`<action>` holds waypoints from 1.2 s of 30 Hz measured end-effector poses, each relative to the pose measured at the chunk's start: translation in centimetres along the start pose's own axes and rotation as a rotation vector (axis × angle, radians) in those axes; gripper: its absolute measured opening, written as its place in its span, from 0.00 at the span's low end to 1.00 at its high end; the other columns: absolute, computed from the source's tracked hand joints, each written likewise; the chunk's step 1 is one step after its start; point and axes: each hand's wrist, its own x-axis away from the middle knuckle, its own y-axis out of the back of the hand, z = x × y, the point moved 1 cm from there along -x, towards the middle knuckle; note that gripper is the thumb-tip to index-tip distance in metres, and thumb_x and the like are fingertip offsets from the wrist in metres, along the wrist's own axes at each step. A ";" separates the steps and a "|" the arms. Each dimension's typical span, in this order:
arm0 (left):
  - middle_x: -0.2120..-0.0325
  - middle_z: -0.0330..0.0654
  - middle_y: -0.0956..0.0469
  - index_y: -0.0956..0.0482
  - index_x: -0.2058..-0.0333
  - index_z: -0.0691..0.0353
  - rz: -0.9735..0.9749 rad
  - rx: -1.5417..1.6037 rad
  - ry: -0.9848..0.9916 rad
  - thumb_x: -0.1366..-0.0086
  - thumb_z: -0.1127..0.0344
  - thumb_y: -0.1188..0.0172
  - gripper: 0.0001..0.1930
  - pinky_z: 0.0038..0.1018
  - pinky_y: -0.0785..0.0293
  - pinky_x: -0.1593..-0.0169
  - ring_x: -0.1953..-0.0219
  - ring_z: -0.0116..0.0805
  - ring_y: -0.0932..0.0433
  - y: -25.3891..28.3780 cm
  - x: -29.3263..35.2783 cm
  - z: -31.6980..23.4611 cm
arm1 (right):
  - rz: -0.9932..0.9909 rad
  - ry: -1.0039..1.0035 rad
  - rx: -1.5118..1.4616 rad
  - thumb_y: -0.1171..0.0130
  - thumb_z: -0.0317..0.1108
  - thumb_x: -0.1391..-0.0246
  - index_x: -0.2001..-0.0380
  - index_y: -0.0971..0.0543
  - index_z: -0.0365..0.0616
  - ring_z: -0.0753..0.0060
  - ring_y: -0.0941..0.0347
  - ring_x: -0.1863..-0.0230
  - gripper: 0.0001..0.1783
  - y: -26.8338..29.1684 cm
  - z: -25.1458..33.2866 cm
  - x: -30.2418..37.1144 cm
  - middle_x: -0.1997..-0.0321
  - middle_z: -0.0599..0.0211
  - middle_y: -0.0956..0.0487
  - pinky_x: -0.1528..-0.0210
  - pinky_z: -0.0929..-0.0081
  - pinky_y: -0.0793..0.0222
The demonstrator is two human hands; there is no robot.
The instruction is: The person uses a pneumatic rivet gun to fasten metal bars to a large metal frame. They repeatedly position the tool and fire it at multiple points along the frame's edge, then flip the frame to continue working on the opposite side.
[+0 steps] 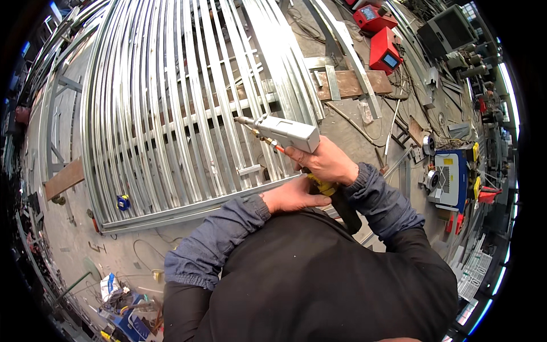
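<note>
My right hand [331,162] is closed around the grip of a handheld welding gun [288,130] with a boxy grey body, a pointed metal nozzle and a thin orange-tipped wire guide below it. Its nozzle points left over a large frame of parallel galvanised steel bars [191,134]. My left hand [292,195] is closed at the lower end of the gun, thumb against the yellow and black part; its other fingers are partly hidden. A thick black sleeve [346,212] runs down from there toward my body. A short loose metal piece [249,170] lies across the bars.
A blue tape measure [123,202] sits near the frame's left corner. Red machines [385,51] stand at the upper right, a blue and white machine [452,181] farther right. Hoses and scrap lie across the floor. A blue bin of odds and ends [134,316] is at the lower left.
</note>
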 end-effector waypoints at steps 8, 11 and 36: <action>0.61 0.54 0.11 0.10 0.59 0.63 -0.876 -0.919 0.825 0.36 0.59 0.37 0.15 0.43 0.17 0.48 0.56 0.52 0.12 16.8 11.0 9.4 | 0.278 -0.320 0.020 0.37 0.46 0.26 0.37 0.22 0.40 0.80 0.25 0.67 0.24 8.4 -4.7 -3.1 0.62 0.72 0.19 0.63 0.74 0.23; 0.61 0.52 0.12 0.13 0.60 0.62 -1.070 -0.876 0.767 0.35 0.57 0.36 0.14 0.45 0.19 0.47 0.54 0.53 0.14 18.2 10.6 8.6 | 0.451 -0.323 0.032 0.36 0.46 0.27 0.36 0.22 0.41 0.80 0.25 0.66 0.26 9.2 -8.2 -4.5 0.60 0.71 0.18 0.60 0.75 0.23; 0.29 0.60 0.44 0.42 0.27 0.69 -1.162 -1.182 0.858 0.49 0.56 0.20 0.55 0.49 0.28 0.33 0.34 0.64 0.34 17.3 0.1 12.3 | 0.948 -0.459 0.118 0.39 0.51 0.25 0.54 0.18 0.39 0.80 0.26 0.69 0.22 5.9 -13.8 -13.8 0.66 0.74 0.20 0.66 0.73 0.25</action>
